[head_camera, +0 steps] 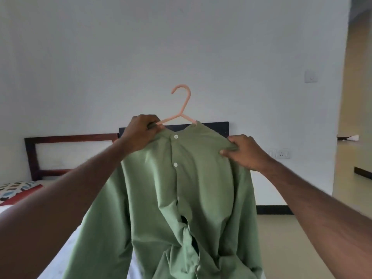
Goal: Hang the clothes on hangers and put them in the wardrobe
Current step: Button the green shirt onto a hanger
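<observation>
Above the bed (pixel 60 256), at chest height before a pale wall (pixel 181 47), a green shirt (pixel 181 198) hangs from a pink hanger (pixel 182 109); the hook stands clear above the collar, free and pointing left. Left hand (pixel 138 133) has its fingers clenched round the hanger's left arm and the cloth there together; right hand (pixel 243 153) pinches the shirt's right shoulder between thumb and fingers, apparently tugging it over the hanger's end, which is hidden under the fabric. Two buttons down the placket are fastened; lower down the front gapes open; sleeves and tail fall loose toward the bed.

Judging by its folds, the shirt is light, soft and limp, with no shape of its own; it will slide off a smooth plastic arm if one shoulder sits short, so the shoulder seams are the places to take hold while settling it. Once both shoulders are seated, the hanger is the stiff part and the sensible grip is at its neck or hook, letting the cloth hang; no wardrobe is in view, so that carry is still to come.
</observation>
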Tool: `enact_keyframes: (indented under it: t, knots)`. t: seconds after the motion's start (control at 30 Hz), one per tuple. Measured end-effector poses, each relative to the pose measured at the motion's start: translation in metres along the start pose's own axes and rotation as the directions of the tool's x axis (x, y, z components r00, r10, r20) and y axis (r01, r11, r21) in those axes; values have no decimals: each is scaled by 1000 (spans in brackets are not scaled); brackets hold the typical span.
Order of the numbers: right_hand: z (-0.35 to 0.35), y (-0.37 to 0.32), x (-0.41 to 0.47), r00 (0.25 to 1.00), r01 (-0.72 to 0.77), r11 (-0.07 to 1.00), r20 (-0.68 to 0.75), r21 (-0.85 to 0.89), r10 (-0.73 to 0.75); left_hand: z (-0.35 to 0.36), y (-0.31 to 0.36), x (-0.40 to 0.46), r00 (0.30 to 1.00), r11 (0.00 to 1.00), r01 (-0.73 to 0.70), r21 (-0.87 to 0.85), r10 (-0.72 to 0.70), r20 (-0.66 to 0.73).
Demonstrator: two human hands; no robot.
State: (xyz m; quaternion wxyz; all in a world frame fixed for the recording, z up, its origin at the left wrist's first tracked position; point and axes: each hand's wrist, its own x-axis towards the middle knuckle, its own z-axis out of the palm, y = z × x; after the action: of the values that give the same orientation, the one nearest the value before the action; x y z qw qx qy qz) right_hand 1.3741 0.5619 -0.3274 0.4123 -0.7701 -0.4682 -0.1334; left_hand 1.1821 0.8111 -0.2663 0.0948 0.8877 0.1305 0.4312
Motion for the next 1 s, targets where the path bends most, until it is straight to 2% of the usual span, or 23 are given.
enact_keyframes:
  t: [0.1,0.13,0.17,0.2,0.23,0.27,0.3,0.33,0.37,0.43,0.5,0.57,0.63,0.7,0.83,1.0]
  knots:
    - [-27,-7,21,951,49,992,-310,120,-9,-35,12,33,988,996,-74,-57,65,-140]
    - [-37,-12,28,937,59,990,-350,131,-9,-45,15,42,984,993,-93,-65,82,-161]
    - [-44,-18,32,950,-9,996,-310,87,35,-51,14,50,986,994,-98,-40,91,-138]
    - [-45,-17,32,963,-111,991,-254,-81,87,-53,11,53,992,996,-88,12,89,-92]
    - [-44,-16,32,957,-163,952,-274,-259,90,-53,7,58,994,995,-82,54,86,-64]
    - [-41,-16,29,930,-169,928,-366,-331,39,-52,5,61,995,995,-72,68,76,-60]
    - [-34,-24,19,872,-136,942,-488,-306,-32,-50,4,61,996,997,-54,63,59,-68]
    - [-23,-33,5,804,-43,972,-586,-231,-104,-49,4,62,996,998,-38,57,43,-81]
    - [-8,-41,-11,781,46,986,-610,-160,-136,-48,6,61,995,998,-23,51,27,-91]
    - [30,-50,-45,868,107,992,-479,-70,-127,-48,13,64,994,998,-7,58,13,-107]
    - [72,-54,-76,960,48,993,-268,-112,-77,-53,23,68,993,998,-11,65,19,-121]
    - [109,-46,-89,993,-66,966,-110,-251,39,-60,35,76,990,997,-14,78,25,-136]
    - [130,-43,-88,987,-161,959,-47,-234,155,-68,47,84,986,996,-8,92,23,-164]
    - [139,-45,-81,979,-201,958,-66,-203,192,-78,56,93,981,996,-6,86,22,-192]
    - [138,-60,-68,948,-304,920,-170,-248,268,-96,63,106,974,998,-11,55,23,-227]
    - [142,-71,-47,929,-338,894,-256,-294,268,-112,75,115,966,999,-15,38,24,-259]
